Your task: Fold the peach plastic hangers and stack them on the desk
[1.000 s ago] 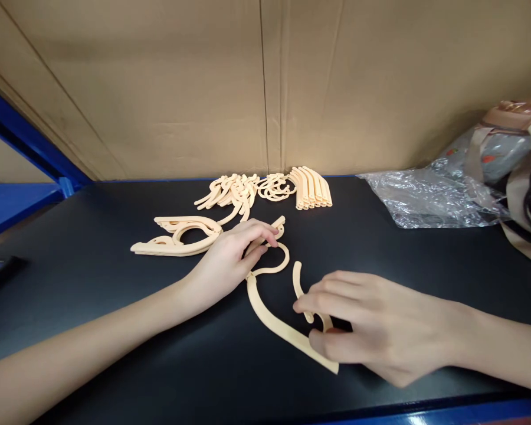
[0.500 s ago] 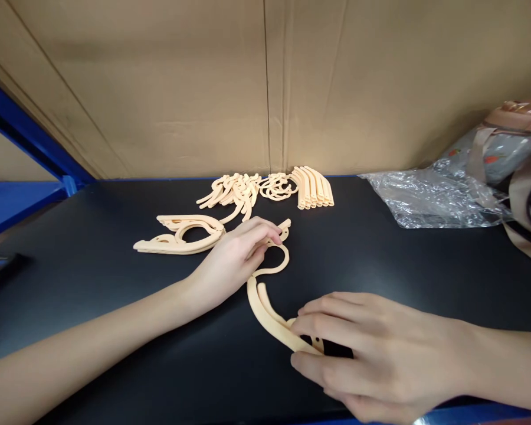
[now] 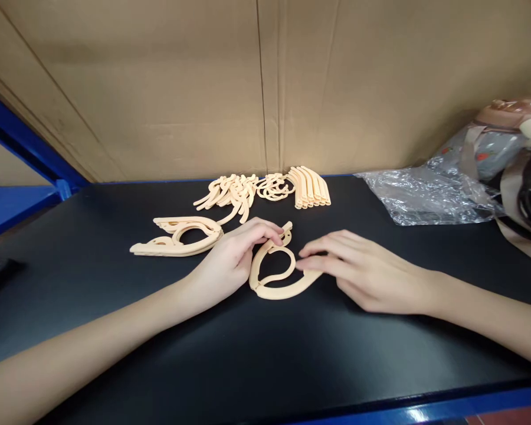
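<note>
A beige plastic folding hanger (image 3: 283, 293) lies on the black tabletop (image 3: 256, 360) between my hands, its two curved arms folded toward each other around the round hook. My left hand (image 3: 244, 243) is closed, fingers curled over the upper arm. With its fingertips, my right hand (image 3: 367, 270) grips the outer end of the lower arm, partly hiding it. Left of my left hand lie folded beige hangers (image 3: 177, 250), stacked with their arms pointing left.
Along the back lie a loose pile of beige curved arms (image 3: 230, 192), several beige hooks (image 3: 274, 186) and a neat row of arms (image 3: 310, 190). Crumpled clear plastic (image 3: 429, 195) and a strapped bottle (image 3: 487, 153) stand at right. Cardboard (image 3: 159, 88) walls the back.
My right hand has moved up and away from the front edge with the lower arm, swinging it toward the upper arm around the hook. My left hand has stayed nearly in place.
</note>
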`<state>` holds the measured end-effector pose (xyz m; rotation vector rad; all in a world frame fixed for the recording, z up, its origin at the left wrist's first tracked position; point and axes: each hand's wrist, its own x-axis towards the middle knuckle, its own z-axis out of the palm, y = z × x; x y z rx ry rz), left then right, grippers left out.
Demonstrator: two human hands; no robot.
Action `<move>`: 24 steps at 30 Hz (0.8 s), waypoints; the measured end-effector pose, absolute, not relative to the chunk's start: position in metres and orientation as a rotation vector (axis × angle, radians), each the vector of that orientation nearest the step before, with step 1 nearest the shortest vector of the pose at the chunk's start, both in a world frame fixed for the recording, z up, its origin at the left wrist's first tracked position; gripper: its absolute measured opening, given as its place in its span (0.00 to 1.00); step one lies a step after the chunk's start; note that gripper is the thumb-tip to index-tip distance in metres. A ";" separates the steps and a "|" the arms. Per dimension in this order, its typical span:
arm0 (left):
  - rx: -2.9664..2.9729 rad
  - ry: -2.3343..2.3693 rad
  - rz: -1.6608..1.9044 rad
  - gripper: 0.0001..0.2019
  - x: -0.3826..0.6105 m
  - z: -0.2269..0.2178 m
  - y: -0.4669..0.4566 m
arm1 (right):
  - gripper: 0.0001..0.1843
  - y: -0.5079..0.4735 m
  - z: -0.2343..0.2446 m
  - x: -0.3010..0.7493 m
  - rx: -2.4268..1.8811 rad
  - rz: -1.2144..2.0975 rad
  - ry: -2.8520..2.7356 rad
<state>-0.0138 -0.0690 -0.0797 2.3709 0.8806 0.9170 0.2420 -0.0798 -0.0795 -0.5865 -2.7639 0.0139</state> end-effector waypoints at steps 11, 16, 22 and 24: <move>2.456 0.967 0.784 0.14 -0.014 -0.081 -0.072 | 0.19 -0.067 -0.090 0.246 -1.092 -0.007 -2.444; 2.520 0.981 0.736 0.15 -0.013 -0.079 -0.076 | 0.16 -0.069 -0.090 0.244 -1.111 -0.024 -2.369; 2.553 0.977 0.652 0.21 -0.013 -0.077 -0.079 | 0.18 -0.074 -0.083 0.245 -0.912 0.202 -2.506; 2.554 0.959 0.601 0.26 -0.013 -0.077 -0.080 | 0.29 -0.075 -0.082 0.246 -0.841 0.365 -2.625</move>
